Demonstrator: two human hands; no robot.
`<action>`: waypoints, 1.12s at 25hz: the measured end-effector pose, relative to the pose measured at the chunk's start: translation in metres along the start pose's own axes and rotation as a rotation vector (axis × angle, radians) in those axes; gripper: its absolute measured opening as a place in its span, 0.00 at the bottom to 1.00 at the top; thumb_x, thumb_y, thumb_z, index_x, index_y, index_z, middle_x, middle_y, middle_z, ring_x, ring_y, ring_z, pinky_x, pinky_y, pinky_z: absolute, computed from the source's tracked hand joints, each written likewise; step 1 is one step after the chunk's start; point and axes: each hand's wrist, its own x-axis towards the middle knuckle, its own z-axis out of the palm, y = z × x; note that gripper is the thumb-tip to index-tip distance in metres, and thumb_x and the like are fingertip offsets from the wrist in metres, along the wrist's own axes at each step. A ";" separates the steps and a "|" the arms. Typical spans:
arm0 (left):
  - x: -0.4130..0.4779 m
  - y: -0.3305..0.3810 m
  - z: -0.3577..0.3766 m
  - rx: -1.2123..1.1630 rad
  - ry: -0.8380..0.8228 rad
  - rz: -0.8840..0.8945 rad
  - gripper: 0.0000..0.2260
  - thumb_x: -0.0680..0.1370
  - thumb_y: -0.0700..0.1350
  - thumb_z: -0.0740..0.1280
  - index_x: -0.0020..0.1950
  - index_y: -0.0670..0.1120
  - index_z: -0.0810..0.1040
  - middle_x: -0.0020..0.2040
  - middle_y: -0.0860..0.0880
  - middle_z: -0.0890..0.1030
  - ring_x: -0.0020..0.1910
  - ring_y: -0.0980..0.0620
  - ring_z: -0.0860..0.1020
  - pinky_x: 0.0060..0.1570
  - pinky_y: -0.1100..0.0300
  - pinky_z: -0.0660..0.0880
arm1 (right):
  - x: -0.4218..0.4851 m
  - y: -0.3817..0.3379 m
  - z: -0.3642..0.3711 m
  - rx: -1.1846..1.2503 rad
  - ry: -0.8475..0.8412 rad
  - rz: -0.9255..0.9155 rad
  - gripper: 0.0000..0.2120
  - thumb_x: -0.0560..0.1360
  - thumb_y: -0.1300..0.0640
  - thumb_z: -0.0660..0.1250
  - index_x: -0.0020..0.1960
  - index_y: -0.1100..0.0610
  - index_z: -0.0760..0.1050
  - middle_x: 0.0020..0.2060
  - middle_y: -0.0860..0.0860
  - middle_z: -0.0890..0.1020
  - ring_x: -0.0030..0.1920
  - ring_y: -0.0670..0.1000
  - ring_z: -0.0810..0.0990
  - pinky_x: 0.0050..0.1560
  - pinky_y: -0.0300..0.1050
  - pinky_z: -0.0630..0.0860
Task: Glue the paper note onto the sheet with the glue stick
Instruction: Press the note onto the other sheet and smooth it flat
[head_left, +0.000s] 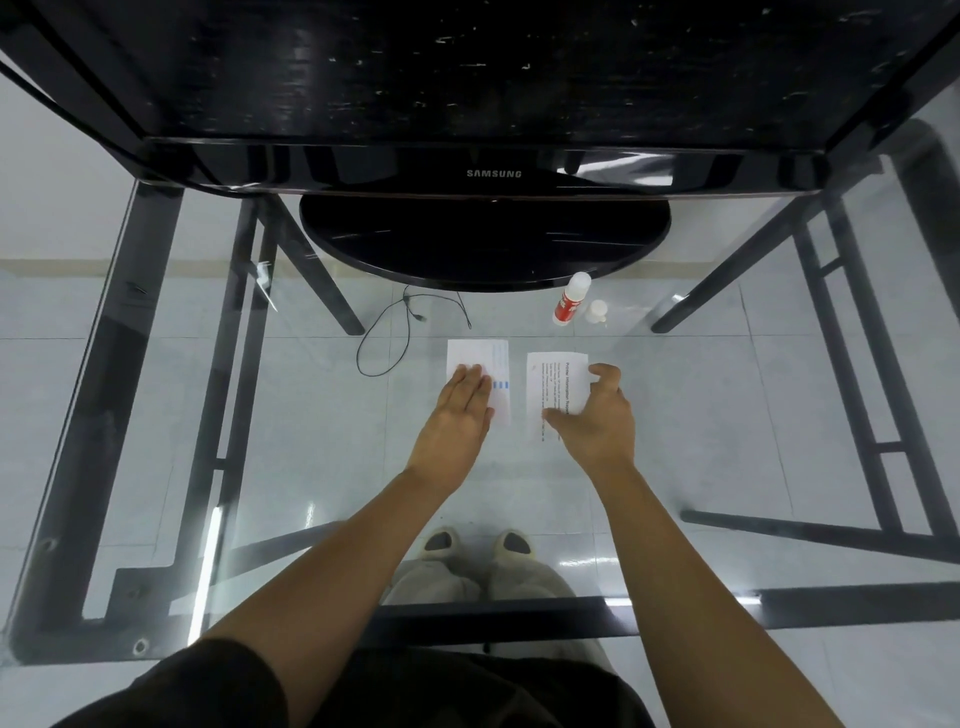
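Observation:
Two white paper pieces lie side by side on the glass table. The left paper (485, 356), with blue marks, has my left hand (462, 405) resting flat on it, fingers together. The right paper (550, 379), printed with black text, is pinched at its right and lower edges by my right hand (597, 415), thumb and fingers curled around it. A glue stick (570, 299) with a red label stands upright behind the right paper, uncapped as far as I can tell, and its white cap (597, 310) sits just to its right.
A black Samsung monitor (493, 174) on a round base (483, 239) fills the far side of the glass table (260, 415). A thin black cable (395, 332) loops left of the papers. The table's dark frame and the tiled floor show through the glass.

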 end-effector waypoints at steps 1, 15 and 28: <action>0.000 0.000 0.000 -0.003 0.011 0.008 0.20 0.83 0.42 0.52 0.74 0.39 0.54 0.76 0.41 0.56 0.75 0.45 0.50 0.72 0.59 0.44 | 0.000 0.002 -0.002 0.027 0.009 0.007 0.30 0.69 0.59 0.73 0.64 0.54 0.59 0.59 0.56 0.77 0.52 0.55 0.78 0.40 0.40 0.75; 0.024 -0.003 -0.079 -1.172 0.104 -0.491 0.09 0.76 0.49 0.67 0.48 0.44 0.82 0.42 0.49 0.84 0.40 0.54 0.83 0.43 0.62 0.77 | -0.035 -0.018 0.001 -0.028 0.184 -0.526 0.11 0.75 0.62 0.64 0.56 0.60 0.79 0.46 0.56 0.79 0.40 0.50 0.76 0.41 0.40 0.74; 0.034 -0.002 -0.096 -1.088 0.075 -0.561 0.03 0.72 0.40 0.71 0.39 0.46 0.82 0.34 0.49 0.83 0.32 0.56 0.81 0.37 0.66 0.79 | -0.054 -0.025 0.029 -0.217 0.027 -0.572 0.26 0.75 0.41 0.61 0.66 0.56 0.70 0.59 0.54 0.74 0.58 0.54 0.72 0.46 0.47 0.78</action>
